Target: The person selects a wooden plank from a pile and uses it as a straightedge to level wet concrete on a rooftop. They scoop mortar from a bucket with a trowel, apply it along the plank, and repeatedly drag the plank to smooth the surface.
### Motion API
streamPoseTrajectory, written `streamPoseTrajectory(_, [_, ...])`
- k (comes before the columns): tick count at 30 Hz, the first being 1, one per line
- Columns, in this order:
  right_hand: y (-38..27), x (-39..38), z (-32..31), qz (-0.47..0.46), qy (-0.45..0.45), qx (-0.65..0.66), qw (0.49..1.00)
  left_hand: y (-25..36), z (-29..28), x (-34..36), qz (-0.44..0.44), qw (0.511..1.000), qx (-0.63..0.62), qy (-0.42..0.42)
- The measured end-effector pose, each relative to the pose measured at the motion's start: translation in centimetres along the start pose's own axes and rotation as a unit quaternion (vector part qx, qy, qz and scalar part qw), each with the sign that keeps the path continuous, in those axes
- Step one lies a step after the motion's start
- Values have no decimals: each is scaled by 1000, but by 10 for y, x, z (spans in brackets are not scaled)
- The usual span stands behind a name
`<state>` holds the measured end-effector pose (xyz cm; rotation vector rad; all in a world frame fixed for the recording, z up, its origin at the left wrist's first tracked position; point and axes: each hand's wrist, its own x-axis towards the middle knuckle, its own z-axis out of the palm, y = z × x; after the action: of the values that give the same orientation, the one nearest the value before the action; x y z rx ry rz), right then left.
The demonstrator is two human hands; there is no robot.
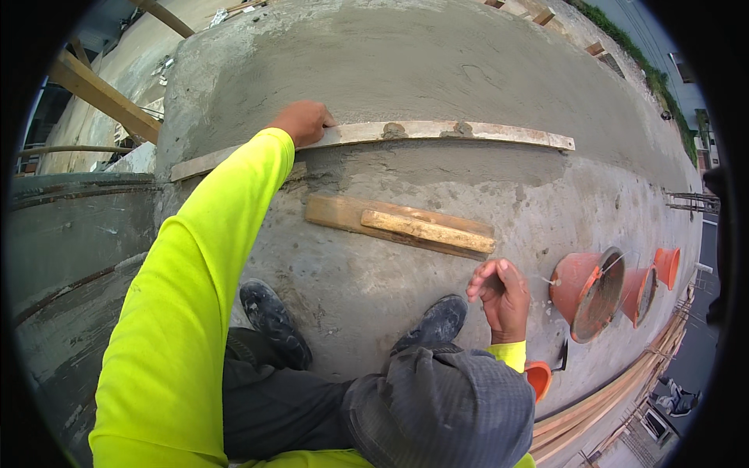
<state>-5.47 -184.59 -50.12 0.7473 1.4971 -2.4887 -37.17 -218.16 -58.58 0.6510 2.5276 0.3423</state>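
Observation:
My left hand (303, 123) is closed on a long, thin screed board (363, 134), with my arm reaching across its left part. The board lies on fresh grey mortar (335, 74), and two wet lumps stick to its face. Palm turned inward, my right hand (502, 295) hangs in the air with fingers loosely bent and nothing in them. Between that hand and the board, a wooden float (331, 210) with a raised wooden handle rests on the rough concrete. Both my sleeves are bright yellow.
My dark, mortar-stained shoes stand on the concrete floor (351, 296). Orange mortar buckets (568, 285) stand or lean at the right, one more by my right wrist. A bundle of timber strips (616, 398) lies at lower right. A low wall (86, 234) and wooden beam (105, 97) are at left.

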Motion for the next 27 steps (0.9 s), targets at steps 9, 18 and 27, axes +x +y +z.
streamPoseTrajectory(9, [22,106,34,-175,-240,-758,581,-10,5,-2,13,999,18,26])
streamPoseTrajectory(18, [55,143,56,-234,-352,-719,552,-13,9,12,30,1000,6,-7])
streamPoseTrajectory(27, [-22,214,-16,-245,-269,-770,525,-16,19,2,-1,998,-19,55])
